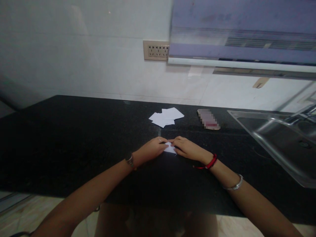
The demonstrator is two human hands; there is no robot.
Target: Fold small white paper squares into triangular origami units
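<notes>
A small piece of white paper [170,149] with angled edges lies on the black countertop [74,148], between my two hands. My left hand [154,147] grips its left side, the fingers curled and the thumb on the paper. From the other side my right hand [186,147] closes on it, thumb and fingertips pressing its top and right edge. The fingertips of both hands nearly meet at the far edge and cover part of the sheet. Beyond them rests a loose pile of white paper sheets [168,117], overlapping at different angles.
A phone [208,119] with a blurred-out screen lies right of the pile. Further right, a steel sink [269,141] with a faucet [302,115] is set into the counter. A socket panel [156,51] is on the tiled wall, beside a purple-grey hanging panel [234,29].
</notes>
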